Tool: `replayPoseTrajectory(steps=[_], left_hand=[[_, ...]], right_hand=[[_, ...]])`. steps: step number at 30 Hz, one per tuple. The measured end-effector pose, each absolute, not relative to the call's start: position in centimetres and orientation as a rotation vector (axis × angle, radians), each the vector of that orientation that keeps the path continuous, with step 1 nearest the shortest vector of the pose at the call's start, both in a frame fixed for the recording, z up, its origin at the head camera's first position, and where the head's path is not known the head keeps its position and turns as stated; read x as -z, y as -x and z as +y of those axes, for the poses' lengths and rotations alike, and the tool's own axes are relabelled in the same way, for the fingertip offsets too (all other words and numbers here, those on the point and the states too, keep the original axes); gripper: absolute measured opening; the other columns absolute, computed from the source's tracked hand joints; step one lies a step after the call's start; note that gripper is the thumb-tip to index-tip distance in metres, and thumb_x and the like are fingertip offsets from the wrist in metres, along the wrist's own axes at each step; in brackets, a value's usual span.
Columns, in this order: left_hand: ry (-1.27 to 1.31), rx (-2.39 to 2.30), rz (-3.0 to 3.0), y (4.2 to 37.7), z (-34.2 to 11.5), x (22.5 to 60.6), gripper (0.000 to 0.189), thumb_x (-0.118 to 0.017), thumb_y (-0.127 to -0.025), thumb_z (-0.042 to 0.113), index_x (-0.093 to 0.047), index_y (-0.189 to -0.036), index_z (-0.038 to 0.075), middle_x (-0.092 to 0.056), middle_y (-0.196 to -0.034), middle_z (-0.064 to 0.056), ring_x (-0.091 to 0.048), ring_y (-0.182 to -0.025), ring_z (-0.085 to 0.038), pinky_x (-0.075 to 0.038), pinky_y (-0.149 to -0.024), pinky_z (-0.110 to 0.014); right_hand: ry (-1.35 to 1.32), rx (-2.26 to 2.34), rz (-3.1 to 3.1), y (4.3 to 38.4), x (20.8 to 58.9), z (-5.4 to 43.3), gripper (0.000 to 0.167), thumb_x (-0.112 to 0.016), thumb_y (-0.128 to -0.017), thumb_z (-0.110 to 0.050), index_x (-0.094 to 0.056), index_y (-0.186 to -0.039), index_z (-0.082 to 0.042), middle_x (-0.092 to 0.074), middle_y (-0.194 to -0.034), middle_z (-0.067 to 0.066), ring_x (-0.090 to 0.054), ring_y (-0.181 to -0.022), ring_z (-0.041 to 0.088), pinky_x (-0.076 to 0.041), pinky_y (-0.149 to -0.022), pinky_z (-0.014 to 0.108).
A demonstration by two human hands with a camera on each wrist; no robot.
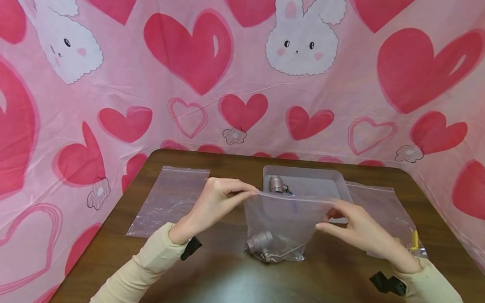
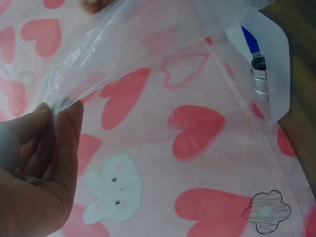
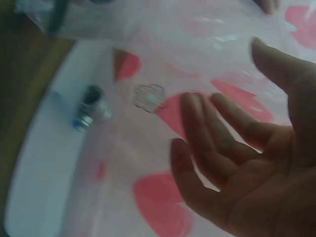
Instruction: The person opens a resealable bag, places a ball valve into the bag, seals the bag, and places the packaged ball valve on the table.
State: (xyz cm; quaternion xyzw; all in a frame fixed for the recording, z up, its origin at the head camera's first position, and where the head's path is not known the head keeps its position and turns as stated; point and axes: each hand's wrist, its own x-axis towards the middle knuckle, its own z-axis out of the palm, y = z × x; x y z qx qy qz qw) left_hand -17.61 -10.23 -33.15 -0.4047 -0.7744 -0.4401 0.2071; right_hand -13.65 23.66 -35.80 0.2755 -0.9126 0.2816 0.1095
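A clear zip bag (image 1: 287, 213) hangs upright in front of me, with a metal fitting (image 1: 260, 241) and a thin rod-like piece in its bottom. Whether its bottom touches the table is hard to tell. My left hand (image 1: 214, 203) pinches the bag's top left corner between thumb and fingers; the left wrist view shows the plastic (image 2: 113, 49) gathered at the fingertips. At the top right corner is my right hand (image 1: 363, 230), thumb and fingers spread apart. In the right wrist view, the loosely bent fingers (image 3: 217, 148) pinch nothing.
Behind the bag stands a translucent tray (image 1: 340, 183) holding a metal valve (image 1: 276, 184); a blue handle (image 2: 250, 40) shows by it. One flat zip bag (image 1: 168, 199) lies at left. Another bag (image 1: 379, 204) lies at right, with a yellow-handled item (image 1: 414, 240) at its near end.
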Motion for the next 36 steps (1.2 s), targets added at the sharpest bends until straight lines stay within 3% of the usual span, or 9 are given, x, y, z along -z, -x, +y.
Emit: replayPoseTrajectory(steps=[4,8,17,23,29,36], left_hand=[[1.118,1.229,-2.162,17.5,-10.3,33.1,0.012,-0.079,-0.083,0.013,-0.080,-0.094,0.013,-0.078,-0.087,0.002,-0.065,-0.071,-0.003,-0.050,-0.062,-0.017],[1.111,1.239,-2.158,17.5,-10.4,33.2,0.012,-0.079,-0.083,0.013,-0.080,-0.095,0.013,-0.078,-0.088,0.001,-0.067,-0.073,-0.003,-0.051,-0.063,-0.017],[1.088,1.252,-2.167,17.5,-10.6,33.3,0.012,-0.079,-0.083,0.014,-0.080,-0.095,0.014,-0.078,-0.089,0.002,-0.069,-0.076,-0.002,-0.053,-0.065,-0.017],[1.074,1.287,-2.173,17.4,-10.8,33.3,0.014,-0.080,-0.082,0.013,-0.080,-0.096,0.013,-0.078,-0.091,0.001,-0.070,-0.077,-0.003,-0.055,-0.066,-0.020],[1.059,1.305,-2.180,17.3,-11.1,33.3,0.016,-0.080,-0.081,0.012,-0.080,-0.097,0.013,-0.078,-0.092,0.000,-0.071,-0.079,-0.004,-0.057,-0.068,-0.020],[1.036,1.267,-2.173,17.3,-11.3,33.3,0.013,-0.080,-0.082,0.012,-0.080,-0.095,0.013,-0.078,-0.090,0.000,-0.071,-0.079,-0.006,-0.056,-0.069,-0.019]], right_hand=[[-0.899,-0.894,-2.779,13.9,37.9,23.3,0.018,-0.079,-0.084,-0.024,-0.064,-0.090,-0.015,-0.065,-0.081,-0.012,-0.060,-0.077,-0.004,-0.054,-0.067,0.025],[-0.968,-0.942,-2.834,14.3,39.3,22.8,0.018,-0.077,-0.085,-0.022,-0.066,-0.093,-0.011,-0.069,-0.080,-0.006,-0.062,-0.076,-0.005,-0.055,-0.066,0.025],[-0.920,-1.078,-3.059,15.2,41.5,21.9,0.018,-0.078,-0.085,-0.025,-0.067,-0.084,-0.009,-0.072,-0.071,-0.001,-0.055,-0.061,-0.006,-0.044,-0.055,0.017],[-1.040,-1.076,-2.994,15.8,42.6,21.6,0.007,-0.077,-0.085,-0.020,-0.074,-0.082,-0.014,-0.072,-0.077,-0.005,-0.060,-0.070,-0.007,-0.050,-0.062,0.018],[-1.148,-1.082,-2.899,15.8,43.1,21.5,0.009,-0.079,-0.083,-0.014,-0.071,-0.084,-0.010,-0.071,-0.078,-0.001,-0.060,-0.072,-0.006,-0.052,-0.062,0.019],[-1.186,-1.121,-2.760,15.9,43.9,21.6,0.004,-0.075,-0.085,-0.012,-0.077,-0.089,-0.013,-0.076,-0.083,-0.001,-0.063,-0.080,-0.007,-0.054,-0.068,0.019]])
